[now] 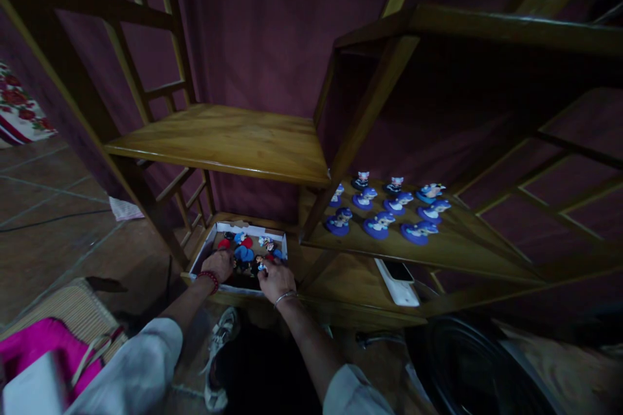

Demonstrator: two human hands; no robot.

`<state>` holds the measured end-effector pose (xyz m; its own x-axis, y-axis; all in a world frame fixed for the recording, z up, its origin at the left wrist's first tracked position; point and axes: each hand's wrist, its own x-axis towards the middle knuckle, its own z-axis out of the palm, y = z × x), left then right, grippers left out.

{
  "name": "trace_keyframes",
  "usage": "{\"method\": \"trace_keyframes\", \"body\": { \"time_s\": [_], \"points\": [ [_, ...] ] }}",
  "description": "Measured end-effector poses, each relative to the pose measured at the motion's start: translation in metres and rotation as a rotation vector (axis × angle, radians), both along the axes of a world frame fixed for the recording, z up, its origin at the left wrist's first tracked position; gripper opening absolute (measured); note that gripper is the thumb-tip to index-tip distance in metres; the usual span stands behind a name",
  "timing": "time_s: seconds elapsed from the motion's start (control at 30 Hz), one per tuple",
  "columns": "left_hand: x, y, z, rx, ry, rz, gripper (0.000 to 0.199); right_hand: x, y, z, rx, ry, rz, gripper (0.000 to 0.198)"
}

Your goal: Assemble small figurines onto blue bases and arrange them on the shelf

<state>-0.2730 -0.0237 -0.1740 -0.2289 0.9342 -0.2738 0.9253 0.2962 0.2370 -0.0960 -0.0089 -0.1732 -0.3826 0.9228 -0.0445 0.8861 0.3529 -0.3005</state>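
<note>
A shallow white box (252, 229) stands on the lowest shelf, with several small figurines in red, blue and black lying in it. My left hand (219, 264), a red beaded bracelet (209, 277) at its wrist, reaches into the box's left side. Its fingers are curled down among the figurines; what they grip is hidden. On the box's right side my right hand (276, 280), wearing a thin bangle (285, 298), closes its fingers on a small figurine (261, 264). Near the back of the box lies a blue and red figurine (244, 241).
Rows of purple-based figurines (378, 225) stand on the wooden shelf to the right. Beneath them lie a phone (398, 270) and a white case-like object. A bare wooden shelf (233, 139) overhangs the box. A black round object (477, 363) is at lower right, a woven stool (68, 308) at left.
</note>
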Motion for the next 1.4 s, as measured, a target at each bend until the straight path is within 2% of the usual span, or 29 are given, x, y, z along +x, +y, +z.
{"method": "trace_keyframes", "body": {
  "time_s": [0.23, 0.47, 0.73, 0.93, 1.1, 1.4],
  "points": [
    [0.006, 0.007, -0.003, 0.037, -0.07, -0.032, 0.027, 0.0, 0.002, -0.006, 0.032, 0.063, -0.038, 0.032],
    [0.024, 0.019, -0.013, 0.077, -0.195, -0.053, 0.022, 0.0, 0.001, -0.003, 0.056, 0.117, -0.136, 0.028],
    [0.026, 0.022, -0.025, 0.054, -0.202, 0.066, 0.036, -0.002, 0.003, -0.004, 0.021, 0.043, -0.114, 0.026],
    [0.022, 0.026, -0.03, 0.034, -0.187, 0.07, 0.043, -0.002, 0.003, -0.002, 0.009, 0.036, -0.095, 0.024],
    [0.024, 0.028, -0.029, 0.011, -0.166, 0.054, 0.055, -0.003, 0.003, -0.001, -0.013, 0.022, -0.082, 0.024],
    [0.025, 0.026, -0.021, 0.017, -0.169, 0.083, 0.045, -0.003, 0.002, 0.001, -0.017, 0.018, -0.077, 0.024]
  ]
}}
